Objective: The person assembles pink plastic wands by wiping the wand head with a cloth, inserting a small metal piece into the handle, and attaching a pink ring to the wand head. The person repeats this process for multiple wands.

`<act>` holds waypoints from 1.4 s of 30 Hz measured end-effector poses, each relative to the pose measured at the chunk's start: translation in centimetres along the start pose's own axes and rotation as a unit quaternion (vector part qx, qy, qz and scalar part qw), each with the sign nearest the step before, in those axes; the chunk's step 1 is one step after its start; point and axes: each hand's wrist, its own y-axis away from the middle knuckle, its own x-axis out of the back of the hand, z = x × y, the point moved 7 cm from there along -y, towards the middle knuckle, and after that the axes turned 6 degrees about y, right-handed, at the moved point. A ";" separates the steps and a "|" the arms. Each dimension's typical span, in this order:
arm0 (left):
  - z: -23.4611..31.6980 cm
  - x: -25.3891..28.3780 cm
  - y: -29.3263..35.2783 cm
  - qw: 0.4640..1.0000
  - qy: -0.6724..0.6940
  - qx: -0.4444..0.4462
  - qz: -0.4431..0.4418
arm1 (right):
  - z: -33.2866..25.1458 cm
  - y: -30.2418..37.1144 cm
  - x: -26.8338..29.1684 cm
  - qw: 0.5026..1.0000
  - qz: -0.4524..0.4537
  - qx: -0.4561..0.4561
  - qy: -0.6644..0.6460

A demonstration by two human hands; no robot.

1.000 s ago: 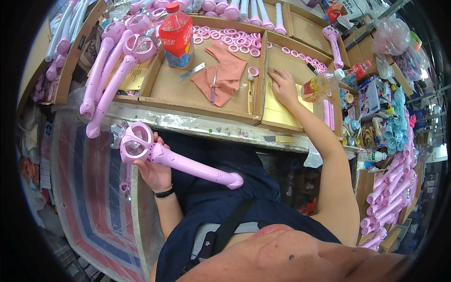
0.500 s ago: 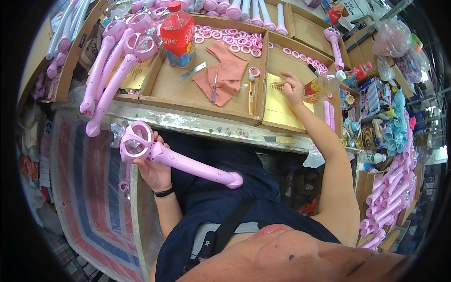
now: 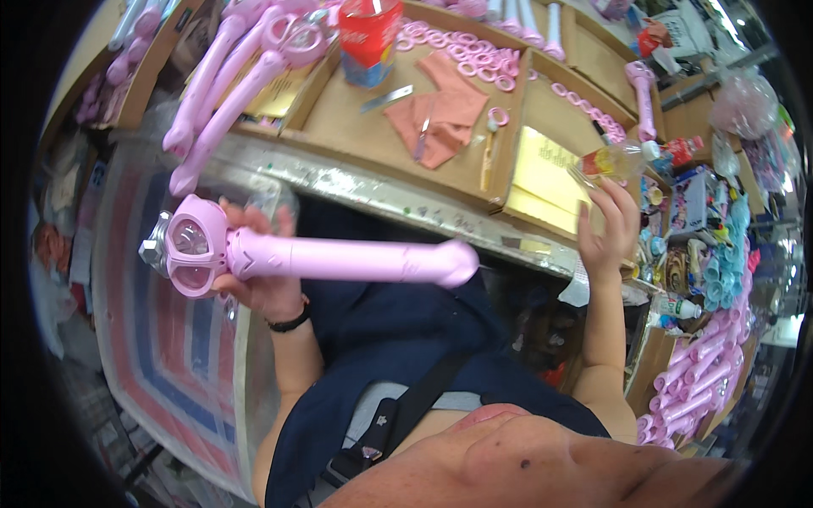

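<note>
A pink toy wand [image 3: 347, 259] lies nearly level across my lap, its round, windowed head to the left with a clear, faceted tip. My left hand [image 3: 269, 284] is closed around it just below the head; the wand partly hides the fingers. My right hand [image 3: 611, 222] is raised at the right edge of the yellow paper [image 3: 549, 182], fingers apart, with nothing visible in its grip. Just beyond its fingertips lies a clear bottle with a white cap [image 3: 622, 159]. The fingertips' contact with the bottle or paper is unclear.
On the bench, a cardboard tray [image 3: 339, 140] holds an orange cloth [image 3: 449, 118], a metal blade [image 3: 387, 98], a small brush [image 3: 488, 161] and several pink rings [image 3: 474, 59]. A red-labelled bottle [image 3: 368, 42] stands behind. More pink wands [image 3: 216, 110] lean left; pink parts [image 3: 690, 385] are stacked right.
The wand has swung up to nearly level, and its head has moved left with my left hand. My right hand has drawn back from the yellow paper toward me and to the right.
</note>
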 end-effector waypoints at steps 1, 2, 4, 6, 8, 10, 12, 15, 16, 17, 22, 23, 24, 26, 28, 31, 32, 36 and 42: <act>-0.2 -0.2 0.1 1.000 -0.022 0.015 0.011 | -1.2 0.1 1.2 0.999 0.043 0.024 -0.015; -1.4 -0.3 0.4 0.992 -0.100 0.074 0.008 | -2.3 0.3 1.9 0.997 0.062 0.012 -0.052; -2.7 0.3 1.0 0.977 -0.173 0.118 0.033 | -3.6 0.6 2.6 0.973 0.147 -0.053 -0.170; -3.5 0.7 1.6 0.974 -0.180 0.128 0.048 | -4.3 1.2 0.0 0.876 0.094 -0.256 -0.398; -3.4 0.7 1.9 0.979 -0.169 0.102 0.050 | -6.9 1.7 -3.4 0.724 -0.004 -0.384 -0.573; -3.3 0.3 2.3 0.984 -0.146 0.089 0.042 | -10.5 1.5 -6.1 0.626 -0.105 -0.425 -0.645; -3.1 0.0 2.8 0.983 -0.153 0.085 0.051 | -12.9 0.6 -7.5 0.616 -0.139 -0.415 -0.655; -3.0 -0.8 3.2 0.982 -0.163 0.082 0.037 | -14.6 -0.8 -8.3 0.660 -0.140 -0.375 -0.636; -3.0 -1.0 3.3 0.982 -0.168 0.083 0.031 | -14.9 -1.1 -8.5 0.674 -0.143 -0.368 -0.625; -3.0 -1.1 3.3 0.981 -0.175 0.082 0.024 | -15.0 -1.3 -8.5 0.684 -0.141 -0.361 -0.618; -3.3 -1.0 3.0 0.980 -0.179 0.082 0.014 | -15.4 -1.2 -8.9 0.711 -0.175 -0.363 -0.576; -3.4 -1.0 3.0 0.980 -0.178 0.083 0.015 | -15.3 -1.2 -8.9 0.710 -0.173 -0.368 -0.575; -3.4 -0.9 2.9 0.981 -0.174 0.083 0.015 | -15.3 -1.2 -9.0 0.714 -0.174 -0.367 -0.570; -3.4 -0.8 2.9 0.982 -0.168 0.084 0.022 | -15.3 -1.2 -9.0 0.718 -0.165 -0.369 -0.566; -3.4 -0.9 2.9 0.981 -0.171 0.087 0.013 | -15.3 -1.1 -9.1 0.722 -0.166 -0.370 -0.561; -3.4 -0.9 2.9 0.981 -0.174 0.087 0.019 | -15.2 -1.0 -9.2 0.730 -0.168 -0.368 -0.551; -3.4 -0.9 3.0 0.980 -0.175 0.087 0.024 | -15.2 -0.9 -9.2 0.733 -0.169 -0.367 -0.547; -3.4 -1.0 3.0 0.980 -0.178 0.085 0.025 | -15.2 -1.1 -9.1 0.766 -0.169 -0.348 -0.513; -3.7 -1.2 3.0 0.971 -0.224 0.081 0.011 | -16.0 -1.7 -7.6 0.872 -0.145 -0.273 -0.380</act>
